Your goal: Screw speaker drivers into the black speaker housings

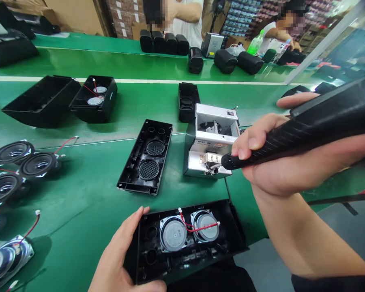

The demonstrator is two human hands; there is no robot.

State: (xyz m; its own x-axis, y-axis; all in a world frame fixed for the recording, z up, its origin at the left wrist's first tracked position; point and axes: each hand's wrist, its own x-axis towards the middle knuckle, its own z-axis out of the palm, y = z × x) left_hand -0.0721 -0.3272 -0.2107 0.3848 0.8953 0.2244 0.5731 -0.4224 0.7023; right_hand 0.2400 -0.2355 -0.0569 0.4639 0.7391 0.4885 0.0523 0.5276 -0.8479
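Observation:
My right hand (280,160) is wrapped round a black electric screwdriver (307,129), whose tip rests at the outlet of a small silver screw feeder (211,140). My left hand (121,253) grips the left end of a black speaker housing (185,239) at the near table edge. Inside that housing sit two round silver-backed drivers joined by a red wire. A black front panel with two round grilles (146,156) lies flat just beyond it.
Loose speaker drivers with red leads (21,162) lie at the left on the green table (88,194). Further back stand an open black shell (41,101), a housing with two drivers (94,99) and another housing (187,101). Finished black speakers (164,42) and two people are beyond.

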